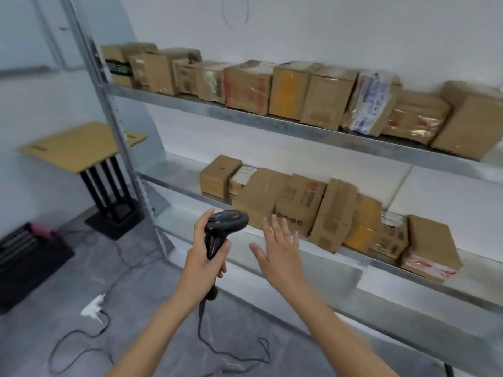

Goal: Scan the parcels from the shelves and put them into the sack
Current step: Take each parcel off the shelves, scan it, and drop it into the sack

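Just beyond the right hand [280,251] spread fingers [276,227] lies a parcel [258,197].

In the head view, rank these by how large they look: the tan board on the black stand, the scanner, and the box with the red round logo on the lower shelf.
1. tan board, though it is farther away
2. box with the red round logo
3. scanner, gripped by the left hand; its nearness makes ranks 2 and 3 unsure

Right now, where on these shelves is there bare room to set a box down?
The lower shelf is bare at its left end, between the upright post and the leftmost small box. The upper shelf is crowded, its boxes packed side by side. The lower row to the right is tight too.
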Demonstrator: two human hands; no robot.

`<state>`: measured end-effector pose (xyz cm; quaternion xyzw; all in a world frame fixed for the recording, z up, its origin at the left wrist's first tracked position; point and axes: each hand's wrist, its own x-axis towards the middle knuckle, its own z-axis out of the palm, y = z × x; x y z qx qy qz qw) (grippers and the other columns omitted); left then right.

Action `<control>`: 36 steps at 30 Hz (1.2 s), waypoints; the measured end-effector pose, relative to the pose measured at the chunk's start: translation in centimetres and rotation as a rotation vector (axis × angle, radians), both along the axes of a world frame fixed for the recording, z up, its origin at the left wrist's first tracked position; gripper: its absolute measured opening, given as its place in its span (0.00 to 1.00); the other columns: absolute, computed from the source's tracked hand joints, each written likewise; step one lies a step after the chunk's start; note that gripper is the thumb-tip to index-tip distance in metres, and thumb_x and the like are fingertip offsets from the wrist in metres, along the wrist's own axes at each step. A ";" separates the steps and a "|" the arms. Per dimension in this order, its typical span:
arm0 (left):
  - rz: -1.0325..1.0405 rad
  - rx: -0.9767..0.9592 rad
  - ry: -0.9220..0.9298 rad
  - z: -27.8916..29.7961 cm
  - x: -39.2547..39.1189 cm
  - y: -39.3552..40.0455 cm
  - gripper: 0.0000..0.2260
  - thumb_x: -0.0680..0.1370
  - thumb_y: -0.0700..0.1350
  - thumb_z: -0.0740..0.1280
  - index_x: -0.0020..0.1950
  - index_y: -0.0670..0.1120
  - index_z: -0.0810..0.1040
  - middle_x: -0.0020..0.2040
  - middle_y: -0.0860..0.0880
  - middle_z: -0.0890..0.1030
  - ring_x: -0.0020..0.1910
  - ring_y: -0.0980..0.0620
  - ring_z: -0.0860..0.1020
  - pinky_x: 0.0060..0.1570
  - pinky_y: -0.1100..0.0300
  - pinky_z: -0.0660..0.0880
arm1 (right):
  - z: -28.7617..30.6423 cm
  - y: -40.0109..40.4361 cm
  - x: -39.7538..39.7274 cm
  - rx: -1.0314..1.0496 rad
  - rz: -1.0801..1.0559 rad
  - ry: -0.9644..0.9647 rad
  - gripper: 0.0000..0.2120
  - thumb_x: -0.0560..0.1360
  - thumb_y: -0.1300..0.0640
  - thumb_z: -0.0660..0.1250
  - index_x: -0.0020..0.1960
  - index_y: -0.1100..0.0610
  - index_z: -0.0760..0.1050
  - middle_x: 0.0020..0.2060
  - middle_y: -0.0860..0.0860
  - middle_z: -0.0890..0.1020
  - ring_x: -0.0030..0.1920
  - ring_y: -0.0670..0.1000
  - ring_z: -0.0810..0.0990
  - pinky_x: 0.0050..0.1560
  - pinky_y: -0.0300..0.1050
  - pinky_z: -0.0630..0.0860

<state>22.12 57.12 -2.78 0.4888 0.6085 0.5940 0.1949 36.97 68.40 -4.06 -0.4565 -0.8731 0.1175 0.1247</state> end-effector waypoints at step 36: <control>0.002 -0.241 -0.155 -6.1 -37.9 25.9 0.34 0.83 0.37 0.65 0.67 0.78 0.60 0.51 0.58 0.83 0.29 0.48 0.77 0.31 0.55 0.78 | -10.2 30.7 -41.2 -0.264 -0.393 -0.226 0.46 0.76 0.25 0.43 0.81 0.54 0.38 0.79 0.65 0.41 0.78 0.70 0.37 0.72 0.71 0.35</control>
